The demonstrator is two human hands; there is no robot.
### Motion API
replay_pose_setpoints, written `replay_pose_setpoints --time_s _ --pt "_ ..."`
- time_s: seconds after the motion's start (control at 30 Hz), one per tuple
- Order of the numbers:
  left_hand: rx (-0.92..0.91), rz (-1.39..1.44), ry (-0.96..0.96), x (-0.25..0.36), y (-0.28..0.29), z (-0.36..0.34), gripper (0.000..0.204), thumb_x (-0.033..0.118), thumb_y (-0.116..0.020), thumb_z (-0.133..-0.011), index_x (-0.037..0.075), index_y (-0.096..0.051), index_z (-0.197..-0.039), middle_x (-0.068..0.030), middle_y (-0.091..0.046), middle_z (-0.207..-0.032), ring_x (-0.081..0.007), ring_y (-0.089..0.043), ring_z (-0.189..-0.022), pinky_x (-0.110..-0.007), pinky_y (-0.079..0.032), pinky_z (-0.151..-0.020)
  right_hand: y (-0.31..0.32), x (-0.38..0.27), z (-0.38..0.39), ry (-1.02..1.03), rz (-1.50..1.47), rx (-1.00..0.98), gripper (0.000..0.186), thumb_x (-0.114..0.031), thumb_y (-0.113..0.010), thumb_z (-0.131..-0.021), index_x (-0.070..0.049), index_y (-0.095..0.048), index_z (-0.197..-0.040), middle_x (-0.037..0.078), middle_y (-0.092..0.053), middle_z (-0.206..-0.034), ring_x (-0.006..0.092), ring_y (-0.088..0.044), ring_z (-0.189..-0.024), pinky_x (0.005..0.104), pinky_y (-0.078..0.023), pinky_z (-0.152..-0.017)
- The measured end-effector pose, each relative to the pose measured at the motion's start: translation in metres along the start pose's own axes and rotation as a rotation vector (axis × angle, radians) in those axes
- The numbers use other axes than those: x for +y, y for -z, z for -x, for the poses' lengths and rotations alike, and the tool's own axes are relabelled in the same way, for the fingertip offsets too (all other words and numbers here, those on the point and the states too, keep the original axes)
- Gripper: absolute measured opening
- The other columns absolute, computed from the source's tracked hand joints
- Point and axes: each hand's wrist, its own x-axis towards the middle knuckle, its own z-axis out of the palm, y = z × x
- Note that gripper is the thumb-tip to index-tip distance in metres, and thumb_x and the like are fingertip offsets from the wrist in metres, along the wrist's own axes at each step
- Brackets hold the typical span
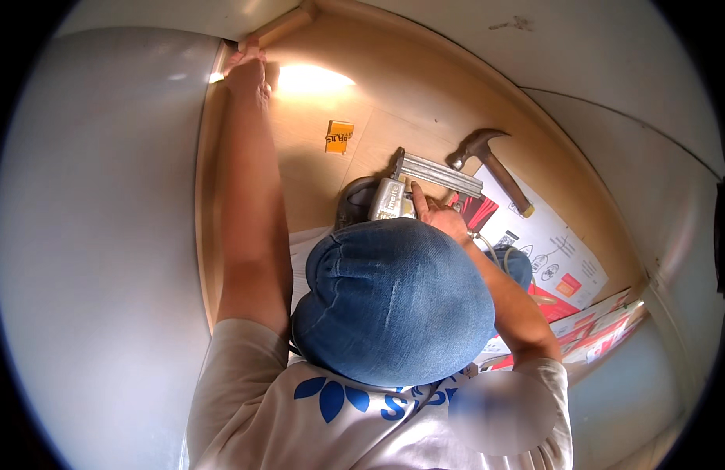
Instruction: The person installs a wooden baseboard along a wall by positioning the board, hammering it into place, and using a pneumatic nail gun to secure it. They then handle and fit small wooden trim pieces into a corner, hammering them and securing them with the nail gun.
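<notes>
At the far left corner, my left hand (246, 70) presses on the end of a light wood skirting board (211, 149) along the left wall, its fingers closed about the board's top edge. Part of that grip is hard to make out in the corner. My right hand (444, 219) holds a nail gun (392, 198) with a long silver magazine (441, 174) lying crosswise above the floor. Its index finger stretches along the tool's body. The handle is largely hidden by my denim-covered knee (397, 301). A pale air hose (503, 254) trails from beside that hand.
A claw hammer (499, 168) with a wooden handle rests partly on printed white and red sheets (562, 251) at the right. A small yellow piece with black print (339, 137) lies on the wood floor (394, 86). Skirting (448, 47) curves along the far wall. My dark shoe (354, 202) sits beside the nail gun.
</notes>
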Motion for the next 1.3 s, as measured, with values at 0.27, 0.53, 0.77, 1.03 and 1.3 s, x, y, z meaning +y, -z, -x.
replay_pose_setpoints --time_s 0.27,0.53,0.77,1.03,1.3 --pt "0.249 -0.151 -0.091 -0.010 0.001 -0.013 0.028 0.028 -0.077 -0.095 0.008 -0.059 -0.086 -0.0003 -0.056 -0.061 -0.0133 -0.047 -0.050 -0.033 -0.036 -0.047 0.054 -0.034 -0.010 0.140 0.143 -0.016 0.069 -0.013 -0.046 -0.096 -0.002 -0.023 -0.161 0.028 -0.069 -0.115 0.0383 -0.074 -0.077 0.0479 -0.061 -0.071" --pt "0.199 -0.464 -0.092 -0.013 0.008 -0.026 0.042 0.039 -0.085 -0.085 0.007 -0.064 -0.068 -0.0002 -0.058 -0.055 -0.0133 -0.051 -0.046 -0.033 -0.042 -0.049 0.169 -0.043 -0.141 0.409 0.450 0.323 0.062 -0.011 -0.044 -0.097 -0.009 -0.032 -0.158 0.020 -0.071 -0.115 0.0322 -0.074 -0.076 0.0446 -0.060 -0.066" --pt "0.286 -0.419 -0.241 -0.014 -0.011 -0.011 0.046 0.047 -0.083 -0.085 0.003 -0.071 -0.088 -0.0049 -0.067 -0.068 -0.0172 -0.059 -0.058 -0.036 -0.048 -0.056 0.207 -0.085 -0.169 0.333 0.429 0.291 0.061 -0.014 -0.038 -0.101 -0.010 -0.027 -0.161 0.019 -0.074 -0.109 0.0297 -0.075 -0.088 0.0417 -0.058 -0.079" --pt "0.173 -0.217 -0.084 0.015 -0.025 0.004 0.045 0.039 -0.082 -0.089 -0.004 -0.072 -0.100 -0.0079 -0.071 -0.082 -0.0172 -0.062 -0.075 -0.035 -0.051 -0.072 0.237 -0.096 -0.154 0.301 0.409 0.253 0.056 -0.015 -0.043 -0.102 -0.007 -0.034 -0.156 0.015 -0.075 -0.097 0.0296 -0.074 -0.081 0.0419 -0.057 -0.074" --pt "0.231 -0.339 -0.295 -0.009 -0.015 -0.006 0.049 0.040 -0.084 -0.087 -0.005 -0.072 -0.102 -0.0106 -0.074 -0.090 -0.0196 -0.064 -0.077 -0.035 -0.052 -0.076 0.206 -0.084 -0.159 0.288 0.333 0.393 0.049 -0.016 -0.040 -0.102 -0.004 -0.039 -0.150 0.018 -0.074 -0.098 0.0347 -0.072 -0.086 0.0437 -0.057 -0.077"
